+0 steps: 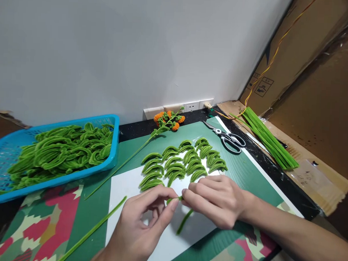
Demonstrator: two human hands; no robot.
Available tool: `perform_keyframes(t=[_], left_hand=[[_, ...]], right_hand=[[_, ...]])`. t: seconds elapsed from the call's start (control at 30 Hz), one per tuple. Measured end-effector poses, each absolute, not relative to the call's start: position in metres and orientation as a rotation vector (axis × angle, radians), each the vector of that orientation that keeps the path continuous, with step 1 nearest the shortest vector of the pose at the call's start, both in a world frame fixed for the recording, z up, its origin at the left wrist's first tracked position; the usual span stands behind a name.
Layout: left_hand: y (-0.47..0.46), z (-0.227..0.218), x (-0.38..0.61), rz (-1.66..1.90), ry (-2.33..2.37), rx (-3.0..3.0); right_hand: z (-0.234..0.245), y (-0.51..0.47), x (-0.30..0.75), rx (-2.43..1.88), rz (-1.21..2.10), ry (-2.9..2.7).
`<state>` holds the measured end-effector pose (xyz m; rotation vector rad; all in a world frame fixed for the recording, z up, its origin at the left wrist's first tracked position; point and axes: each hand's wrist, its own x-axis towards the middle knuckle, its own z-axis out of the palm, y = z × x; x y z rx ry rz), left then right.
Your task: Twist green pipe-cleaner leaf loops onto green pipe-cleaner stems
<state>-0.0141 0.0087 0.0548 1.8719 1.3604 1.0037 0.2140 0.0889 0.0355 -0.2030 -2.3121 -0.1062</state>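
Observation:
My left hand [143,224] and my right hand [214,198] meet over a white sheet [123,187]. Both pinch one short green pipe cleaner [184,220] between thumb and fingers; its free end hangs down toward me. Just beyond my hands lie several rows of bent green pipe-cleaner leaves [183,161] on the sheet and the green cutting mat [241,169]. A long straight green pipe cleaner [93,228] lies to the left of my left hand.
A blue basket [115,143] full of folded green leaves stands at the left. A stem with orange flowers [168,120] lies near the wall sockets. Scissors [229,139] and a bundle of straight green pipe cleaners [269,139] lie at the right, beside cardboard boxes.

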Motion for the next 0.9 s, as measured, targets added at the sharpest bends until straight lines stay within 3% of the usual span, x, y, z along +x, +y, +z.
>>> perform_keyframes(t=[0.13,0.2,0.33,0.43,0.5,0.57,0.7,0.77,0.9], left_hand=[[0.008,0.049,-0.019,1.004,1.376,1.916],[0.006,0.044,-0.025,1.048,1.316,2.148],[-0.003,0.034,-0.041,1.042,1.077,2.762],[-0.006,0.03,-0.046,0.981,1.044,2.862],[-0.003,0.032,-0.043,0.994,1.07,2.84],[0.003,0.037,-0.036,1.053,1.169,2.723],[0.009,0.048,-0.019,1.092,1.321,2.164],[0.009,0.052,-0.014,1.008,1.325,1.948],[0.008,0.053,-0.012,0.88,1.293,1.679]], right_hand=[[0.037,0.084,0.21,-0.258,0.078,-2.26],[0.038,0.078,0.206,-0.386,0.557,-2.152],[0.038,0.076,0.198,-0.525,2.032,-1.573],[0.037,0.083,0.194,-0.478,2.494,-1.226],[0.038,0.086,0.195,-0.515,2.416,-1.322],[0.04,0.086,0.198,-0.587,2.041,-1.617],[0.037,0.085,0.207,-0.462,0.649,-2.226],[0.033,0.086,0.211,-0.304,0.138,-2.345],[0.028,0.092,0.213,-0.159,-0.142,-2.388]])
